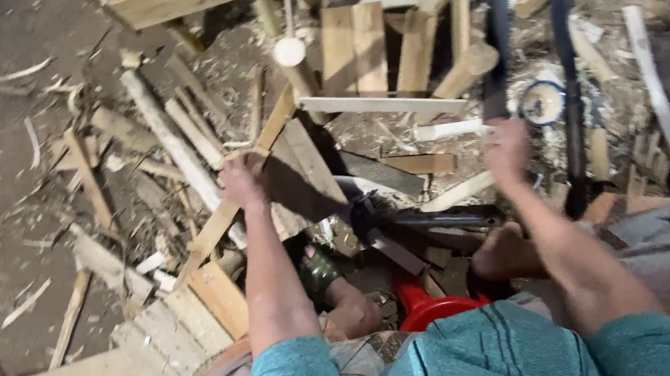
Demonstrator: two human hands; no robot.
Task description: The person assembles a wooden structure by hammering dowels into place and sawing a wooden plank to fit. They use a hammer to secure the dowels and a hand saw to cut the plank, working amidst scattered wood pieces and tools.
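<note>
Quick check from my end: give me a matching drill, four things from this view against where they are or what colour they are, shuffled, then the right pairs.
Things:
1. left hand
2. right hand
3. stool
4. round white disc

Place, colour or state:
A. red, low in the middle between the knees
B. gripping a long dark tool
C. top centre, in front of the pale boards
D. gripping a thin wooden slat

Pairs: 1-D, 2-B, 3-A, 4-C
</note>
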